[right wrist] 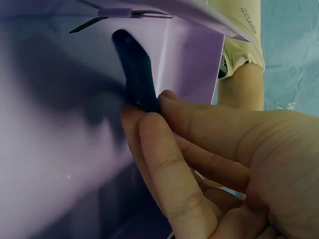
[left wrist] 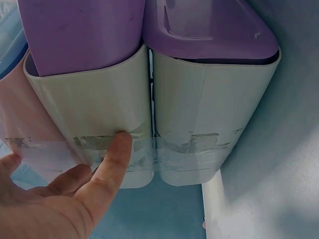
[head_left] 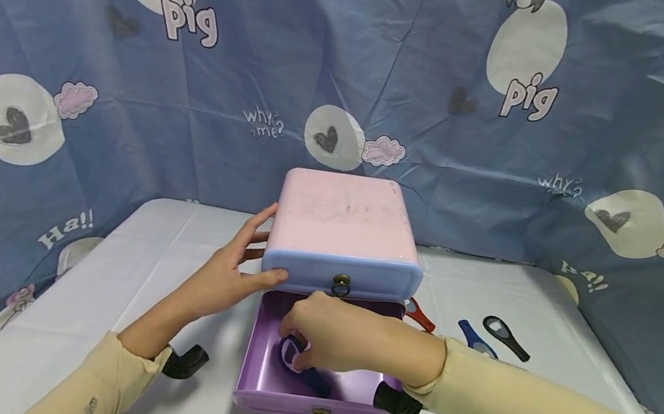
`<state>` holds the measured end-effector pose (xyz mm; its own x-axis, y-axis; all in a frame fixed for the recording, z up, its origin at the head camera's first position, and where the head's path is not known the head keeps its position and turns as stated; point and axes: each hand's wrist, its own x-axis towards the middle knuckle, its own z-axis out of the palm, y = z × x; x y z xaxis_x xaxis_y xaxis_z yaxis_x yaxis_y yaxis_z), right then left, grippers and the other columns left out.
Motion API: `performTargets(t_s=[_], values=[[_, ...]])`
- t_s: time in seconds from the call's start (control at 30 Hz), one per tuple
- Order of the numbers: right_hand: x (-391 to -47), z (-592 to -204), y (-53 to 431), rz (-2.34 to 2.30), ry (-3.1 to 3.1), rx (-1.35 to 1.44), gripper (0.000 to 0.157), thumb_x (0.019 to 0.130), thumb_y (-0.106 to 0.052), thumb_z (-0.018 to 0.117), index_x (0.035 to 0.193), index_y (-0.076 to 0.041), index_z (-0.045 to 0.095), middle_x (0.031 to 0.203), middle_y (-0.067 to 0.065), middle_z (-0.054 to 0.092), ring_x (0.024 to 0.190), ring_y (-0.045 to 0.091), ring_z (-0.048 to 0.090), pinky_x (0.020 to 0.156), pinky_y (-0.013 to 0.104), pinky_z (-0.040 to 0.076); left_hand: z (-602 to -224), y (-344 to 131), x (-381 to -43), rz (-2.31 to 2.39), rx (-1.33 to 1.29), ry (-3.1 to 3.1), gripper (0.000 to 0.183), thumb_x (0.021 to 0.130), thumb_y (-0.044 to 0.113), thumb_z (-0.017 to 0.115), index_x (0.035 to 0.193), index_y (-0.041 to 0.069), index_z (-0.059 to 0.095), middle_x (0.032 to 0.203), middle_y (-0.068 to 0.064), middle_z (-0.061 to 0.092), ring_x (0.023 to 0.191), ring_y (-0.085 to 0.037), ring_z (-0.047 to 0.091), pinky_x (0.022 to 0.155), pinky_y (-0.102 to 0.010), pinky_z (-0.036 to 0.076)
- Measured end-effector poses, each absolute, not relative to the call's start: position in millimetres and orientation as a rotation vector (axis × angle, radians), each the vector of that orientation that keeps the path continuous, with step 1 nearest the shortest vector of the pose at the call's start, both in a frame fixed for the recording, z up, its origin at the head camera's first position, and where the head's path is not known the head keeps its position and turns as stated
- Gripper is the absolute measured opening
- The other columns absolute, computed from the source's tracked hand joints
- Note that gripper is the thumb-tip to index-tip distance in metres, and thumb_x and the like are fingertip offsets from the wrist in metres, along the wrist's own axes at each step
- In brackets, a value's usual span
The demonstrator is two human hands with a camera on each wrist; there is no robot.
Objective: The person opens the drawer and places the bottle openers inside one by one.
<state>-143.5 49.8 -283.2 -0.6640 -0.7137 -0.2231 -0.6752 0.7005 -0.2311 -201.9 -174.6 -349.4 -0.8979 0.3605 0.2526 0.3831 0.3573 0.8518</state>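
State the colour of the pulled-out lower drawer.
The lower drawer is purple; it shows best in the head view.

The person wears long sleeves of a pale cream, slightly yellowish cloth. The left sleeve (head_left: pixel 98 380) bears dark lettering (head_left: pixel 88 412) printed along the forearm, of which "Slim" can be made out. It ends in a gathered left cuff (head_left: pixel 148 361) with a ruffled edge. The right sleeve (head_left: pixel 554 413) looks plain, with soft creases, its right cuff (head_left: pixel 443 361) puckered too. A stubby black device (head_left: pixel 186 363) with a rounded body juts from the left wrist; a similar black unit (head_left: pixel 397 400) sits at the right. Both grips (head_left: pixel 229 280) are bare.
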Motion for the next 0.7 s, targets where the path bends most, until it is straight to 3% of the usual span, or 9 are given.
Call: performTargets(t_s=[0.53, 0.7], values=[[-138, -278, 52, -0.173, 2.588, -1.106, 0.049, 0.092, -0.034, 0.087, 0.136, -0.014, 0.076, 0.108, -0.003, 0.081, 0.100, 0.007, 0.075, 0.086, 0.022, 0.059, -350, -172, -201, -1.617, -0.689, -2.577, 0.096, 0.099, 0.038, 0.078, 0.165, 0.062, 0.012, 0.170, -0.016, 0.035, 0.151, -0.046, 0.047, 0.103, -0.059, 0.058], [-134, -270, 62, -0.278, 2.584, -1.119, 0.045, 0.091, -0.031, 0.089, 0.130, -0.012, 0.078, 0.106, 0.000, 0.080, 0.085, 0.003, 0.070, 0.080, 0.021, 0.057, -350, -172, -202, -1.614, -0.688, -2.580, 0.096, 0.099, 0.037, 0.078, 0.164, 0.063, 0.012, 0.170, -0.016, 0.035, 0.151, -0.045, 0.047, 0.103, -0.059, 0.058]])
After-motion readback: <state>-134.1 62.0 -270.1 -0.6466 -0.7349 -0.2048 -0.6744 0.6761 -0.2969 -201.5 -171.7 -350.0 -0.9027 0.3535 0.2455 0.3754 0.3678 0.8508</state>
